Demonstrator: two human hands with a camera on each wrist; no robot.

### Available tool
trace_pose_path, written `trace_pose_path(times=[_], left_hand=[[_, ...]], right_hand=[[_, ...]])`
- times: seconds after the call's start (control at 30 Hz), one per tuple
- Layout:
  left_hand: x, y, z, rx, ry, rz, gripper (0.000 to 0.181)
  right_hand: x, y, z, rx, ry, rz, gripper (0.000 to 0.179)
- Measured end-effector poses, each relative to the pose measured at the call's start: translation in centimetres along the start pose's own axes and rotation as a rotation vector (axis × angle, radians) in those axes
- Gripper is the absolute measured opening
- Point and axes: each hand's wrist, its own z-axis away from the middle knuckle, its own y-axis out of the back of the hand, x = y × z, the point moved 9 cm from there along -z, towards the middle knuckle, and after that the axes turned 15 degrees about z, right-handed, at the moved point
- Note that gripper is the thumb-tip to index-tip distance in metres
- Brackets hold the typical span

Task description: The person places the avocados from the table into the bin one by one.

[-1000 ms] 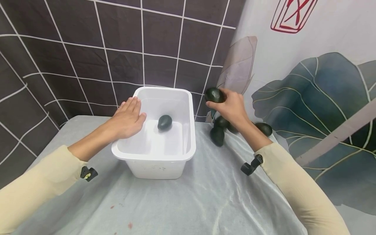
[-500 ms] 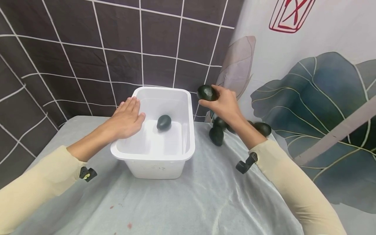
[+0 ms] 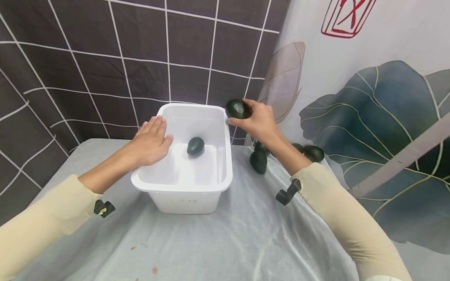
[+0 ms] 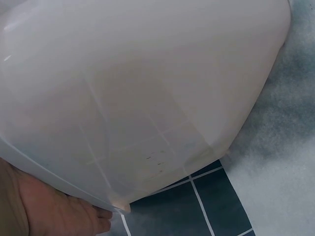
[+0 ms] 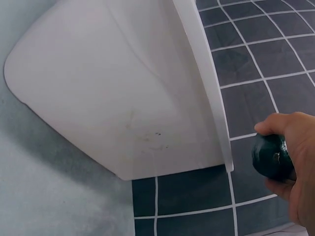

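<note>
The head view is bright, with a pale glint on the held avocado (image 3: 238,109) near one o'clock and sheen inside the white tub (image 3: 183,187). Both wrist views look dimmer, softer; in the right, shadow darkens the tabletop (image 5: 44,179) toward eight o'clock.

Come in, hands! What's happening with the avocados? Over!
Left hand resting on white tub, left side. Right hand holding avocado near tub's far right corner. Another avocado inside. Nothing visibly in the way.
</note>
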Motion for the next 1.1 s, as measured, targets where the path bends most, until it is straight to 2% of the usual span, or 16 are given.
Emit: trace_pose_path(times=[0.37,0.63,1.1], left_hand=[[0.0,-0.1,-0.3,-0.001,-0.006,-0.006,0.076],[0.1,0.0,-0.2,-0.002,-0.003,-0.007,0.077],[-0.1,-0.2,0.0,0.004,-0.003,0.003,0.076]], right_hand=[[-1.2,-0.5,-0.1,0.004,0.033,0.022,0.090],[-2.0,-1.4,-0.2,-0.027,0.055,0.036,0.088],[-3.1,-2.3,-0.4,-0.007,0.090,0.032,0.086]])
